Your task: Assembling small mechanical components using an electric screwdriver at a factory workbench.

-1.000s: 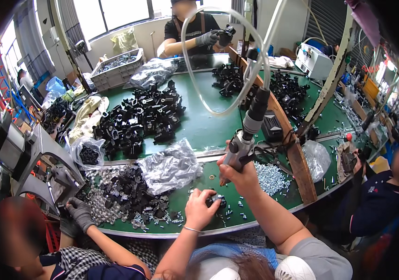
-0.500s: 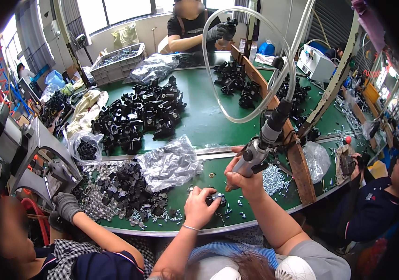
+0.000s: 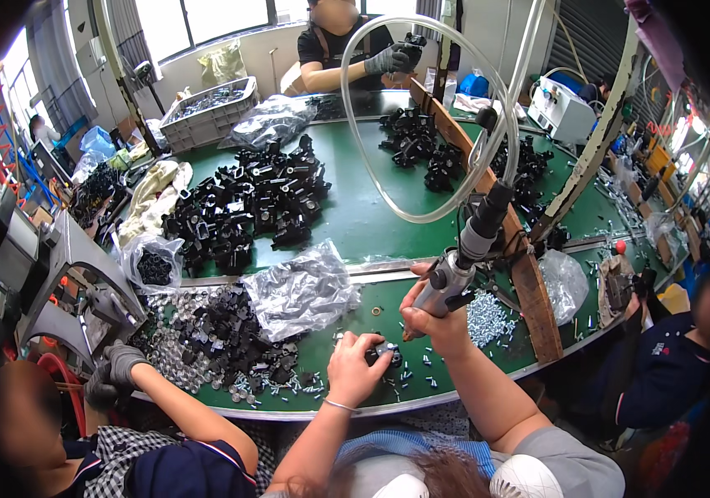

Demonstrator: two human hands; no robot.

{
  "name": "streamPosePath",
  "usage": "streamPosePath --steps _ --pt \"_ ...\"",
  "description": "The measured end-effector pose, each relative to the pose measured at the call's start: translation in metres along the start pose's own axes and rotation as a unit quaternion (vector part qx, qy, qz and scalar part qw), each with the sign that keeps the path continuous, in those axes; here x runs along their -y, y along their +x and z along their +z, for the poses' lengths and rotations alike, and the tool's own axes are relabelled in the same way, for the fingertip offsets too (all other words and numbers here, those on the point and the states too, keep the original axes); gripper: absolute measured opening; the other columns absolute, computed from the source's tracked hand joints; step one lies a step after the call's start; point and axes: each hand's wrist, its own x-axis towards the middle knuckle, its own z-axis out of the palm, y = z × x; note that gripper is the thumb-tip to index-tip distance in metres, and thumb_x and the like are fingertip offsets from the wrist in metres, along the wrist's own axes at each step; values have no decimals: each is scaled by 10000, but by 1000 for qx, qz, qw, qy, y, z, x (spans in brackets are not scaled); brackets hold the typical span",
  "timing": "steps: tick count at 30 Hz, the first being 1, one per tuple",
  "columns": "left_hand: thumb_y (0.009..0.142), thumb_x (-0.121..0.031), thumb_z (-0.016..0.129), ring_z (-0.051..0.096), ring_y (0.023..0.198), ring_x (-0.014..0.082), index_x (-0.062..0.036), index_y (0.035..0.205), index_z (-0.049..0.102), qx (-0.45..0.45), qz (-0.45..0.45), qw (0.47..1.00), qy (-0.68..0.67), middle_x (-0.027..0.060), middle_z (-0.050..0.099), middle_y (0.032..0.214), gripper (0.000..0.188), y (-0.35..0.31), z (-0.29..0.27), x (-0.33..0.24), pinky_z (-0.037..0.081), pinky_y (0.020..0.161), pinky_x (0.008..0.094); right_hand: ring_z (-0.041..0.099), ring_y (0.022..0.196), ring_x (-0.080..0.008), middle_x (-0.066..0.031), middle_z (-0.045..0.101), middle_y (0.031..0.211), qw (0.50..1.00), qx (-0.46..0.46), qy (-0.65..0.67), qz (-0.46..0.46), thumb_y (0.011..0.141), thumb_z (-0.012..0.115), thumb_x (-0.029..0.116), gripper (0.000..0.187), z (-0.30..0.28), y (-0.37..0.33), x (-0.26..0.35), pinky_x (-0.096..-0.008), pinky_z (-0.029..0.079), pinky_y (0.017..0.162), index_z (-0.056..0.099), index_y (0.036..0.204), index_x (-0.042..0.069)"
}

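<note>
My left hand (image 3: 356, 369) is closed around a small black part (image 3: 390, 355) lying on the green table, thumb and fingers on its sides. In my right hand (image 3: 438, 319) is a grey and black power screwdriver (image 3: 461, 270), a clear hose rising from its top. Its tip points down, a little right of the black part, and does not touch it. Several loose silver screws (image 3: 429, 361) lie around the part. A heap of screws (image 3: 489, 319) sits right of the screwdriver. My fingers hide much of the part.
A wooden divider (image 3: 536, 303) runs along the right. A crumpled plastic bag (image 3: 305, 290) and piles of small black parts (image 3: 243, 340) lie to the left. A larger heap of black parts (image 3: 255, 199) lies beyond. Gloved co-workers' hands are at the left (image 3: 122, 365) and far side (image 3: 388, 60).
The screwdriver's upper end and its clear hose have swung slightly left. The left co-worker's gloved hands have shifted. My left hand stays on the black part.
</note>
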Motion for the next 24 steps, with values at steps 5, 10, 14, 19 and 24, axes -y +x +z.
streamPosePath --steps 5,10,14,19,24 --pt "755 -313 729 568 856 264 -156 957 665 2 -2 1000 -1 75 541 873 263 0 0 -1 480 733 387 591 583 -122 -93 605 817 1000 -2 4 -2 755 682 9 606 -4 -1 -5 -243 481 486 392 1287 13" --pt "756 -311 729 567 851 262 -156 958 666 -4 5 1000 -3 74 540 871 263 -2 1 0 479 728 386 591 581 -122 -89 607 822 1000 -2 4 1 756 681 8 606 -4 -3 -4 -247 483 482 389 1288 9" --pt "753 -309 731 566 849 262 -155 954 666 -5 2 1000 -4 71 540 870 261 -1 0 0 479 725 385 594 598 -122 -88 608 823 1000 2 0 1 757 680 6 607 -5 -1 -5 -249 489 487 388 1289 8" --pt "753 -305 732 567 852 264 -154 950 667 14 -15 1000 -8 71 543 869 257 -3 -1 -1 479 725 384 600 622 -123 -87 609 824 1000 -5 -3 11 757 682 5 611 -4 1 -2 -251 493 490 386 1292 5" --pt "755 -299 730 569 845 265 -154 949 665 -15 12 1000 -5 74 544 868 250 5 0 -3 478 721 384 599 623 -124 -86 609 828 1000 -4 -2 11 756 691 21 623 -3 -7 -3 -251 501 502 384 1298 6"
